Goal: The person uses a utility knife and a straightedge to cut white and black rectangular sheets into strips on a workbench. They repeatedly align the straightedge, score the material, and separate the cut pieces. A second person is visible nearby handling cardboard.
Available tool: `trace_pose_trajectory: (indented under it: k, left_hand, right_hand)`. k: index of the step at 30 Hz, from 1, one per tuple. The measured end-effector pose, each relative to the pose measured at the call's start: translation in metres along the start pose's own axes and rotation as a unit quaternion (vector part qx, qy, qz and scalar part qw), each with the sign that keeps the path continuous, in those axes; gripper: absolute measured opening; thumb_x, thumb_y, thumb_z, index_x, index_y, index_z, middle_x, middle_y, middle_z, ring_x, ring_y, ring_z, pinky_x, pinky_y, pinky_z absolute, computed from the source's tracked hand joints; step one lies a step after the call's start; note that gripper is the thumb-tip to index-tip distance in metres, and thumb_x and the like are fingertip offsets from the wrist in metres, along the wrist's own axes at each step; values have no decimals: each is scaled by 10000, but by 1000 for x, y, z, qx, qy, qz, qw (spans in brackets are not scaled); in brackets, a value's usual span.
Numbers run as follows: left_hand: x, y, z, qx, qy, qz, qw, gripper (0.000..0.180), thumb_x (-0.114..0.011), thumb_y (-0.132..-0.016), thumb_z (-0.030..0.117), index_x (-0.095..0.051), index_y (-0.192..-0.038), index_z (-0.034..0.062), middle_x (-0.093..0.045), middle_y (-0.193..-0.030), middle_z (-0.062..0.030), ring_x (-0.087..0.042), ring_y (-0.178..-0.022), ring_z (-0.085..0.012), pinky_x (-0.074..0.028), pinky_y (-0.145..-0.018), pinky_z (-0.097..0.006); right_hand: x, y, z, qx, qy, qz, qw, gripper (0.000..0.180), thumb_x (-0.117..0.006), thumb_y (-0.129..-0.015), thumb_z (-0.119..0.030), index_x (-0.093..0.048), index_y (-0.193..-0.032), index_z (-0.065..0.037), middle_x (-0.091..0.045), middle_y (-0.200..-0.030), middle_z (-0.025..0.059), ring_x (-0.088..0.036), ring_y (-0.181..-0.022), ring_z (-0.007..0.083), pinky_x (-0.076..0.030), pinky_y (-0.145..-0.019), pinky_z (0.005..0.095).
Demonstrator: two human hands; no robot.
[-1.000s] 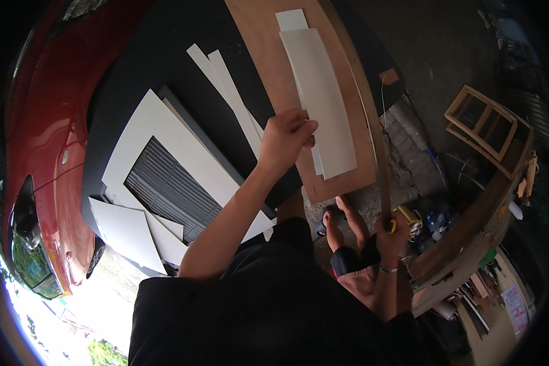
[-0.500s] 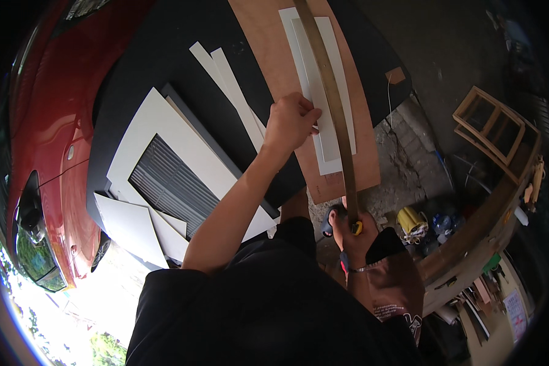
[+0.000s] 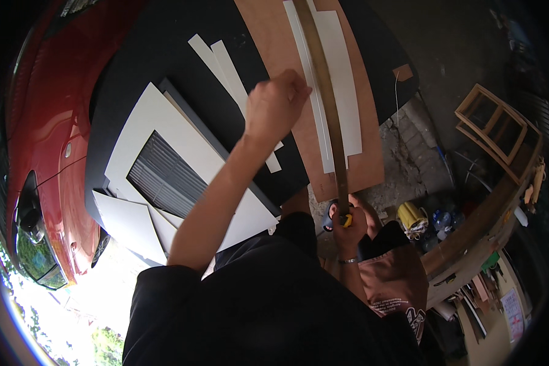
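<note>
A long brown straightedge (image 3: 324, 79) lies across white sheets (image 3: 343, 67) on a reddish-brown board (image 3: 366, 168). My right hand (image 3: 352, 229) is closed round its near end, together with a small yellow-and-black tool (image 3: 346, 220) whose kind is mostly hidden. Left of the straightedge, a narrow white strip (image 3: 323, 131) shows a thin line running lengthwise. Over the board's left edge, beside this strip, is my left hand (image 3: 277, 100). Its fingers are curled together, slightly blurred; whether anything is between them is hidden.
On the dark tabletop (image 3: 165, 46) lie white offcuts (image 3: 226, 70) and a white frame (image 3: 137, 116) around a grey slatted panel (image 3: 168, 174). A red car (image 3: 61, 134) stands left. At right are wooden frames (image 3: 494, 125), a yellow container (image 3: 412, 218) and a curved bench (image 3: 470, 256).
My left hand has moved up and left, away from the white sheets. My right hand and the straightedge's near end have shifted left. The white sheets sit differently against each other.
</note>
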State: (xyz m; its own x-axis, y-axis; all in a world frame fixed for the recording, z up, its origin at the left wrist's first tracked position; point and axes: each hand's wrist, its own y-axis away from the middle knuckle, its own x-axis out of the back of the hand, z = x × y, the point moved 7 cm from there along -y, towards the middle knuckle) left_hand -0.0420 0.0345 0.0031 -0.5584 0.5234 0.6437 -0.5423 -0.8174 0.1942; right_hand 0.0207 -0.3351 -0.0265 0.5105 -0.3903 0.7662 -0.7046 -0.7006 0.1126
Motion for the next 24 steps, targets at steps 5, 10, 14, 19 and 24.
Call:
trace_pose_trajectory:
  k: [5,10,14,19,24]
  left_hand:
    - [37,-55,11,-298,-182,104,931,114,-743,-902,128,-716,-1001,78,-716,-1055,-89,-733,-920,-264,-595,-815,-418]
    - [32,-119,36,-401,-299,-44,865,333,-687,-911,208,-675,-1208,58,-653,-1330,-120,-616,-1221,-311,-504,-1043,-426]
    - [30,-140,38,-528,-331,-111,774,254,-673,-908,186,-697,-1145,98,-699,-1206,-86,-660,-1139,-284,-544,-945,-414]
    - [18,-151,37,-531,-335,-196,753,116,-647,-887,127,-730,-962,94,-736,-1054,-61,-707,-1006,-272,-580,-831,-416]
    - [9,-142,51,-567,-388,-241,686,114,-631,-881,115,-724,-919,61,-737,-998,-100,-713,-960,-302,-590,-795,-428]
  right_hand:
    - [-13,6,7,25,44,5,999,227,-800,-745,-107,-591,-819,-56,-558,-743,140,-588,-681,352,-463,-622,432]
    - [-8,-2,-5,55,113,-24,992,285,-829,-804,-173,-666,-1003,-48,-612,-849,136,-595,-730,344,-463,-628,423]
    - [13,-42,-42,23,20,26,999,341,-795,-876,-174,-654,-1152,-30,-660,-1020,141,-635,-840,336,-498,-691,409]
    - [-23,-132,-112,108,82,-31,990,398,-799,-879,-146,-602,-1198,-13,-648,-1091,166,-673,-963,353,-551,-785,417]
    - [-42,-132,-106,22,98,-61,993,487,-870,-776,-121,-572,-1150,-29,-611,-1058,157,-676,-966,355,-571,-796,435]
